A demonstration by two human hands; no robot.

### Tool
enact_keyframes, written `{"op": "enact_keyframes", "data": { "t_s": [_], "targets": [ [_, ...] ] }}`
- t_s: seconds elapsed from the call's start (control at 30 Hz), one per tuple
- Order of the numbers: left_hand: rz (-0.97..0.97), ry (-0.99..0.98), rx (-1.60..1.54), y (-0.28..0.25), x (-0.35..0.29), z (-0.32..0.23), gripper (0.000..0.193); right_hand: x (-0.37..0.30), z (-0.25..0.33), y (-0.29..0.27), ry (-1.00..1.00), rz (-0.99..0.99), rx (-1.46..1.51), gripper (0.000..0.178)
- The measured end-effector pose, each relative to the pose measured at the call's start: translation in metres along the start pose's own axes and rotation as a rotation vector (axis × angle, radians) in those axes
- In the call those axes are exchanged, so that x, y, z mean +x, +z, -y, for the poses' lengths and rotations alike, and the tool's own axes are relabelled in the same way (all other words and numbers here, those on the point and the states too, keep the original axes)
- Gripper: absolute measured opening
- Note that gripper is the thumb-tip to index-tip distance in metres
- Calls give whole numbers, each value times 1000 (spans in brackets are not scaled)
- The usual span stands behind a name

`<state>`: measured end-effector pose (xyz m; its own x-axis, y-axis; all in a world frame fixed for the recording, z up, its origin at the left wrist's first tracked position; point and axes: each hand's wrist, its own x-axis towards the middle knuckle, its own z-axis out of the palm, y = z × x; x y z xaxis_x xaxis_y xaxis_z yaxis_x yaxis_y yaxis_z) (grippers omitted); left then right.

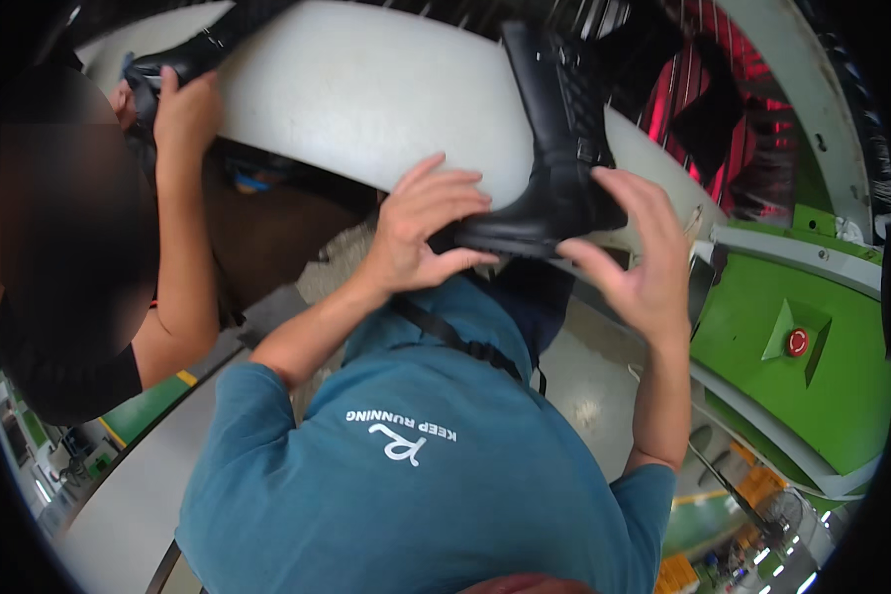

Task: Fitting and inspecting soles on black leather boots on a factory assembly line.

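A tall black boot (540,213) lies on the near edge of the white table, its shaft pointing away from me and its toe to the left. My left hand (421,223) is at the toe, fingers stretched above it and thumb below along the sole; the fingers are apart, not wrapped round it. At the heel is my right hand (643,257), with thumb and fingers spread wide. Its thumb tip is close to the sole and its fingers are near the back of the boot; whether they touch I cannot tell.
A co-worker's hand (188,109) holds another black boot (183,59) at the far left of the white table (356,89). More dark boots (708,109) are by a red-lit rack at the far right. A green machine with a red stop button (797,343) stands right of me.
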<state>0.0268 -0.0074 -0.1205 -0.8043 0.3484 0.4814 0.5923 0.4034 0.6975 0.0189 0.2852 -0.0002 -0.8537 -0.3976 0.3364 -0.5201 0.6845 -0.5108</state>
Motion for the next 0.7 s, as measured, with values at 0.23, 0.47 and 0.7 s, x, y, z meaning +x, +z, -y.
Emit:
{"op": "enact_keyframes", "data": {
  "t_s": [0.23, 0.47, 0.7],
  "targets": [
    [29, 49, -92, 0, 5, 8, 66, -29, 13, 70, -212, -90, -87, 48],
    [33, -8, -291, 9, 1, 6, 73, -20, 25, 69, -179, -78, 52, 28],
    [32, -29, -330, 12, 1, 2, 64, -10, 25, 57, -129, 1, 101, 28]
  ]
}}
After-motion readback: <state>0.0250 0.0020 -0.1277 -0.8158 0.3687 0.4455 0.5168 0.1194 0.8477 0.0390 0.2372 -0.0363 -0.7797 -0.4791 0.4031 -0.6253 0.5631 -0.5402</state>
